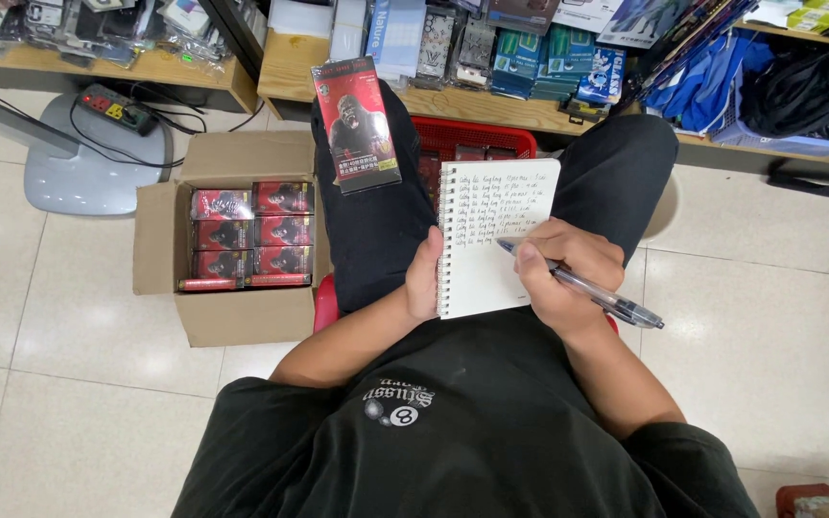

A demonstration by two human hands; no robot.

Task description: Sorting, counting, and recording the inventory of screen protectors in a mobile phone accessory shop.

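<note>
A white spiral notebook (491,206) with several handwritten lines rests on my lap. My left hand (424,278) holds its lower left edge. My right hand (563,273) grips a clear pen (616,302), its tip touching the page under the last written line. A flat red and black packet (355,123) with an ape picture lies on my left knee, untouched.
An open cardboard box (242,321) of matching red packets stands on the tiled floor to my left. A red basket (477,136) sits between my knees. Wooden shelves (290,67) with packaged goods run along the back. A power strip (112,105) lies on a grey base.
</note>
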